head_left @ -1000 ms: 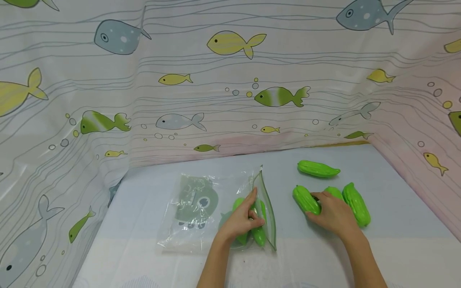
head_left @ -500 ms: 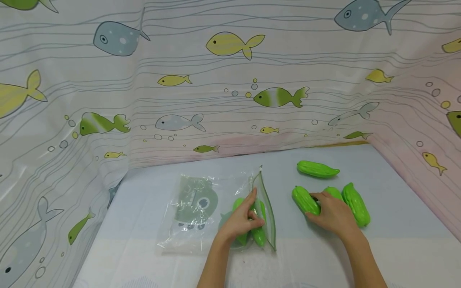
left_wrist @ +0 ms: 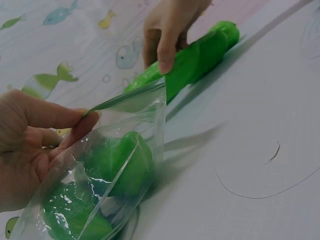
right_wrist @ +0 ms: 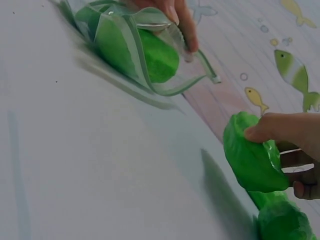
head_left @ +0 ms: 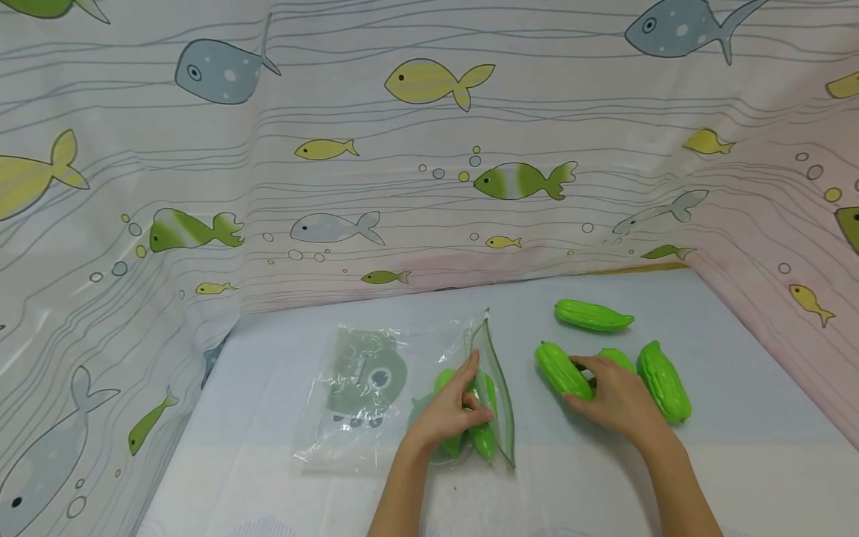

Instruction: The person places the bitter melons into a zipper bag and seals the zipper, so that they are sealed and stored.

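Observation:
My left hand [head_left: 446,414] pinches the edge of a clear zip bag [head_left: 369,373] printed with a green cartoon animal. In the left wrist view, thumb and finger hold the green zip strip [left_wrist: 127,95]; the bag's mouth faces right and gapes. Several green bitter melons [head_left: 482,441] lie inside, partly behind that hand. To the right of the bag, my right hand [head_left: 620,399] grips another bitter melon [head_left: 562,371], thumb on one side. In the right wrist view this held melon [right_wrist: 252,155] appears just off the table, its shadow apart from it.
Beside and behind the right hand lie a ridged bitter melon [head_left: 663,382] and a partly hidden one [head_left: 616,359]. One more bitter melon [head_left: 592,315] lies farther back. A fish-printed curtain [head_left: 436,201] borders the pale table [head_left: 268,418] at the back and sides.
My right hand has shifted the gripped bitter melon slightly left and up, away from the ones beside it. The left hand and the bag have stayed in place.

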`<state>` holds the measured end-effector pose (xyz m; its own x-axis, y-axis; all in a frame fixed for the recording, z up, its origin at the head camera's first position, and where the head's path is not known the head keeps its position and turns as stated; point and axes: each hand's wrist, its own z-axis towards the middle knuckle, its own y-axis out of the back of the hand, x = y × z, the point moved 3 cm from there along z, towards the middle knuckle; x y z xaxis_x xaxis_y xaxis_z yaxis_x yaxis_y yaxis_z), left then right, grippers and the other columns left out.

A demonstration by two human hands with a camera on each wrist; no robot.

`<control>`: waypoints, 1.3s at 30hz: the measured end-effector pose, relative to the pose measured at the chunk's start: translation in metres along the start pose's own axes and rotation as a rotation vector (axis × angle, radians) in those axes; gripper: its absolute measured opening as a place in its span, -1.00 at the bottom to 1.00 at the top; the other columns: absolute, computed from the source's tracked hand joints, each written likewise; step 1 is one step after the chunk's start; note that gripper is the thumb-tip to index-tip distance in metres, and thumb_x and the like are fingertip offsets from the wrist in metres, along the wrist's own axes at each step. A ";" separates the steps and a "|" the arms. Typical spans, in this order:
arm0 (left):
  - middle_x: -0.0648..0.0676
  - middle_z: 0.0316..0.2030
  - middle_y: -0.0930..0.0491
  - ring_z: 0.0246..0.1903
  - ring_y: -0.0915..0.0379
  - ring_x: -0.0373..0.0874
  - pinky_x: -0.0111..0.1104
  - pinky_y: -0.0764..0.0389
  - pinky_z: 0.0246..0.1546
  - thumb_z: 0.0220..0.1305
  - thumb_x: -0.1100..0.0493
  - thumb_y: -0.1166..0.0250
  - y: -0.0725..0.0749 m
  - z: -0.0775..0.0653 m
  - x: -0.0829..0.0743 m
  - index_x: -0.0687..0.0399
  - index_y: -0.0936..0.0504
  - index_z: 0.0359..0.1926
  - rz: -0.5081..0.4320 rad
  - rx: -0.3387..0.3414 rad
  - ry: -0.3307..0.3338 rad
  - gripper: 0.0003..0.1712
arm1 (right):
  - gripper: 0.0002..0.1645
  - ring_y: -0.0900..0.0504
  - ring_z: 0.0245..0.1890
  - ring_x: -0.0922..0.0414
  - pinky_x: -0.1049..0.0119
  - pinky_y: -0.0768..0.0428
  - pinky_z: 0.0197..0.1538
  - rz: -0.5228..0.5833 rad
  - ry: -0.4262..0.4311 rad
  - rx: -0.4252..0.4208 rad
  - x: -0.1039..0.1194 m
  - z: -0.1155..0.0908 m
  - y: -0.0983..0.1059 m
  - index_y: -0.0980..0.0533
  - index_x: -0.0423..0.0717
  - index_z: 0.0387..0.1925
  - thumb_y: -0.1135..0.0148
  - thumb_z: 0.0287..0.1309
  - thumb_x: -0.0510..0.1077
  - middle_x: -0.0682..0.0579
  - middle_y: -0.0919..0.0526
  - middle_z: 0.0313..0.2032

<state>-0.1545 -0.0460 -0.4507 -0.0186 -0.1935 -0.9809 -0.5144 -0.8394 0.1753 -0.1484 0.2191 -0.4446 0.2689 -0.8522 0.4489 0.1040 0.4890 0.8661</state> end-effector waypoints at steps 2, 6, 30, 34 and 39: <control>0.19 0.50 0.26 -0.44 -0.50 -0.30 -0.51 -0.51 -0.33 0.10 0.47 -0.31 0.000 0.000 -0.001 0.11 0.16 0.52 0.003 0.001 0.001 0.10 | -0.31 -0.60 -0.30 0.06 0.13 -0.56 -0.31 0.023 0.014 -0.006 0.001 0.000 0.000 -0.54 -0.23 0.08 -0.50 -0.13 -0.03 -0.09 -0.65 -0.16; 0.18 0.50 0.26 -0.44 -0.50 -0.30 -0.51 -0.51 -0.33 0.11 0.47 -0.31 0.000 0.000 -0.001 0.12 0.17 0.52 0.012 0.002 0.000 0.10 | -0.32 -0.62 -0.31 0.05 0.14 -0.56 -0.32 0.059 0.036 -0.017 0.003 0.001 0.002 -0.55 -0.24 0.06 -0.51 -0.15 -0.06 -0.10 -0.65 -0.16; 0.16 0.50 0.25 -0.44 -0.52 -0.28 -0.51 -0.51 -0.33 0.09 0.48 -0.32 0.000 0.001 -0.001 0.13 0.17 0.52 0.005 -0.001 -0.003 0.11 | -0.30 -0.64 -0.32 0.10 0.15 -0.57 -0.32 0.101 0.081 -0.035 0.023 -0.001 0.011 -0.54 -0.17 0.10 -0.52 -0.12 -0.02 0.00 -0.65 -0.16; 0.14 0.50 0.24 -0.43 -0.52 -0.27 -0.51 -0.52 -0.32 0.10 0.48 -0.32 0.000 0.001 -0.001 0.11 0.16 0.52 0.009 -0.005 0.005 0.11 | -0.30 -0.64 -0.31 0.12 0.17 -0.57 -0.30 0.107 0.080 -0.027 0.024 -0.001 0.009 -0.53 -0.17 0.11 -0.52 -0.11 -0.04 0.00 -0.65 -0.14; 0.14 0.50 0.24 -0.42 -0.52 -0.23 -0.49 -0.53 -0.32 0.10 0.46 -0.33 0.000 0.000 0.000 0.09 0.14 0.52 0.015 -0.015 0.002 0.10 | -0.30 -0.64 -0.32 0.13 0.16 -0.58 -0.28 0.114 0.081 -0.012 0.026 -0.001 0.006 -0.53 -0.16 0.11 -0.52 -0.11 -0.04 0.00 -0.65 -0.12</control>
<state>-0.1548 -0.0461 -0.4510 -0.0243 -0.2076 -0.9779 -0.5009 -0.8440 0.1917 -0.1404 0.2003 -0.4280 0.3556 -0.7733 0.5250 0.0799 0.5848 0.8073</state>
